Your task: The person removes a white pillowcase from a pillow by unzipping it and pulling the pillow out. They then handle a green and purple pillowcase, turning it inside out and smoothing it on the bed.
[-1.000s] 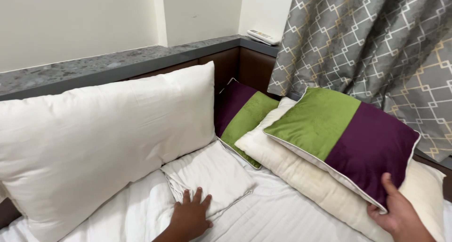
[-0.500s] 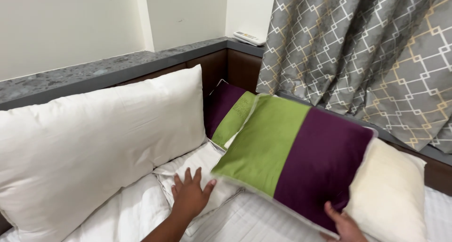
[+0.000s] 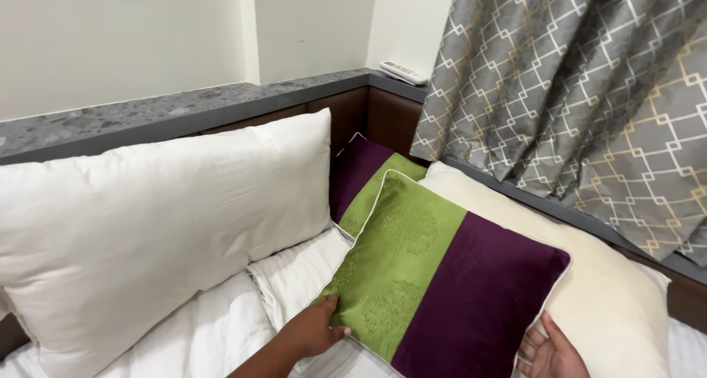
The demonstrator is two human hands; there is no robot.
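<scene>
Since the earlier frame, the square green-and-purple cushion with white piping [image 3: 442, 282] is being shown further left and lower, now overlapping the folded white cloth [image 3: 294, 278] on the bed, and more of the cream pillow [image 3: 589, 275] behind it is being exposed.

The step in hand is judged to be the positioning of this cushion on the bed. It is being gripped at its lower left green corner by the left hand [image 3: 320, 330], whose fingers are being closed over the edge. The right hand [image 3: 549, 348] is being held at the lower right purple corner with the fingers spread against the underside; whether that edge is being pinched cannot be told, as the hand is partly cut off by the frame.

The cushion is being held tilted, its embroidered face turned up and toward the camera. The upper corner is being pointed toward the headboard [image 3: 353, 117], where a second green-and-purple cushion [image 3: 368, 175] is being seen behind it. The cushion is roughly square; the colour seam is being run from upper right to lower left, with green to the left and purple to the right.

The next move is judged to call for a level lowering or leaning of the cushion, with both corners being controlled together so that the large white pillow [image 3: 162, 231] at the left is not being disturbed.
</scene>
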